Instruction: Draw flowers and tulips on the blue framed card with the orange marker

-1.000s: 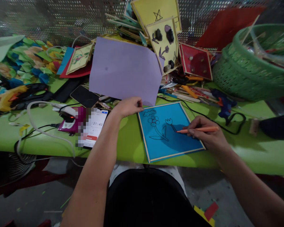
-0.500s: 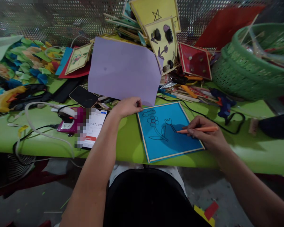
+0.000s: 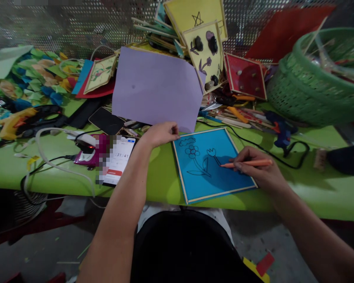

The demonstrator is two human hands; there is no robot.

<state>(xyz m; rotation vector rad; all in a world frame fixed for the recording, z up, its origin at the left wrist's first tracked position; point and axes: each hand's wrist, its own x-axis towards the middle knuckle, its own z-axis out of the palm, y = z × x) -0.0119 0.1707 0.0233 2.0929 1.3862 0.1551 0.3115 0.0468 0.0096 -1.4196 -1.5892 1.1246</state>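
So the blue board is right up front on the green table, near-left corner almost at the table's edge, flower outlines on it. Right hand has the orange pen pinched, tip at the end of a stem. Left hand is by the far-left corner, fingers curled; can't tell if it's gripping or just resting. There's bare green left of the board, more beyond the right hand. Behind it's tight: purple sheet, then jumbled sticks and tools. Back right, the green basket holds thin sticks and clear plastic.
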